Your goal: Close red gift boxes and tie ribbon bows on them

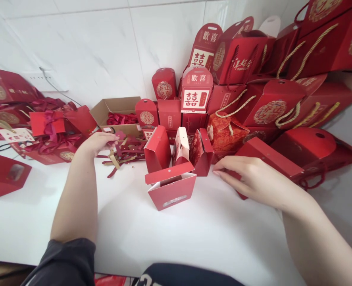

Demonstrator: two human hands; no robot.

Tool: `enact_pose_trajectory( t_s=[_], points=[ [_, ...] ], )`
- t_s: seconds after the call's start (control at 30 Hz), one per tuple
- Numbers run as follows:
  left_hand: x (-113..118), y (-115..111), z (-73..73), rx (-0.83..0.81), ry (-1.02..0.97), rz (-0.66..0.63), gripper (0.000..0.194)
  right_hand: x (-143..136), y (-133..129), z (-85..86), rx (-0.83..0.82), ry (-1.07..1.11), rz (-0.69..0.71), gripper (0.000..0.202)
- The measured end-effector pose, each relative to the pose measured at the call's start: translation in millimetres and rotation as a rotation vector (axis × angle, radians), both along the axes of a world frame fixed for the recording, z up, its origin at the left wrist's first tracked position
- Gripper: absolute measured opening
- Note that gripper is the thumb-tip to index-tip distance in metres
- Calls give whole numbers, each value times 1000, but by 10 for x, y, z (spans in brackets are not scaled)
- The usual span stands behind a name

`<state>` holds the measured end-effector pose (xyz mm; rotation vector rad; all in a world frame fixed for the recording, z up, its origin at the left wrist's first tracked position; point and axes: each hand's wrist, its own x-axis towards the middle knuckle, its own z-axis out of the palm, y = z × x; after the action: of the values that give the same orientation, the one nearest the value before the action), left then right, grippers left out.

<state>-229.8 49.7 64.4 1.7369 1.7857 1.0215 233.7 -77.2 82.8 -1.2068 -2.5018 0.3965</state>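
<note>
My left hand [100, 143] is over a tangled pile of maroon and gold strips [128, 153], its fingertips pinched together at the pile's edge. What lies between them is too small to make out. My right hand [247, 172] has its fingers stretched out, pointing left, in front of a red gift box [269, 157] that it partly hides; whether they touch I cannot tell. Between my hands stands a red box with a folded top flap [171, 192] and a clear window low on its front. Behind it are three narrow upright boxes: one red [158, 149], one white-topped [181, 145], one patterned red [202, 153].
Red gift boxes with rope handles [271, 103] are stacked at the back right. An open cardboard carton [100, 113] holds red ribbon. Ribbon-tied boxes [49, 153] crowd the left, with another red box [4, 174] near the table's left edge. A tiled wall [98, 51] rises behind.
</note>
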Motion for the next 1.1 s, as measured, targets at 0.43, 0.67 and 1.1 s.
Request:
enact_pose_trajectory(
  t_s=[0.43, 0.67, 1.1],
  points=[
    [1454, -1169, 854, 631, 260, -357, 14, -219, -98, 158, -182, 466, -52, 24],
    [1768, -1242, 783, 879, 515, -481, 22, -604, -74, 268, -584, 1035, 187, 22],
    [1927, -1295, 597, 793, 96, -500, 26, -573, -133, 168, 466, 799, 110, 16]
  ],
)
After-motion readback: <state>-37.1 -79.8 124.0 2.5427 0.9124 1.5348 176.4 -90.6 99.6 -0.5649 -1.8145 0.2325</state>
